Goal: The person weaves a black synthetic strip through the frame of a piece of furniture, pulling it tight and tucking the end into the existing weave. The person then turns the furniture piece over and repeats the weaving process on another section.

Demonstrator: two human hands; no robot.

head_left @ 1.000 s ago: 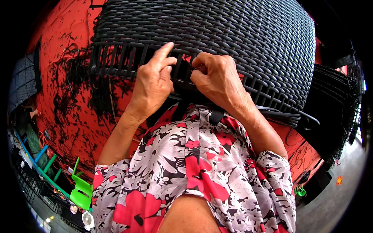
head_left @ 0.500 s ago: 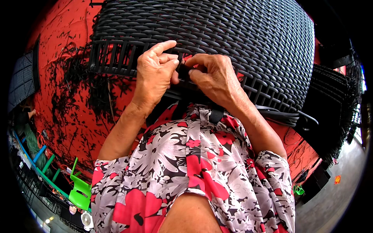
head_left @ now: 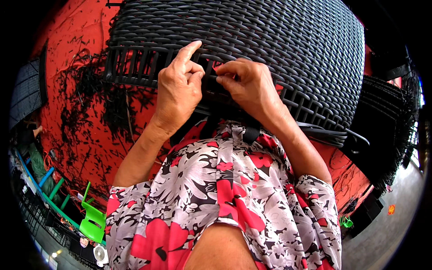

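A large black wicker panel [head_left: 270, 40] lies in front of me. Along its near edge runs a band of bare uprights [head_left: 143, 65] with gaps between them. At the middle of this band, my left hand [head_left: 177, 96] has its index finger pointing away while its thumb and other fingers are curled together. Just to the right, my right hand [head_left: 255, 92] pinches thumb and index finger at the same edge. Whatever lies in either grip is black on black, and I cannot make it out. A coil of flat black strand [head_left: 321, 134] rests by my right forearm.
A red sheet [head_left: 58, 108] covers the ground, strewn with black scraps [head_left: 117, 110] on the left. Another dark woven piece [head_left: 382, 101] with frayed ends stands at the right. At lower left are a green plastic chair [head_left: 93, 225] and a white fan [head_left: 101, 254]. Another person's hand [head_left: 38, 131] shows far left.
My left hand has shifted slightly, its index fingertip rising a little farther over the weave and its thumb drawing back. The right fingers have moved slightly. The wicker panel is nearly unmoved.
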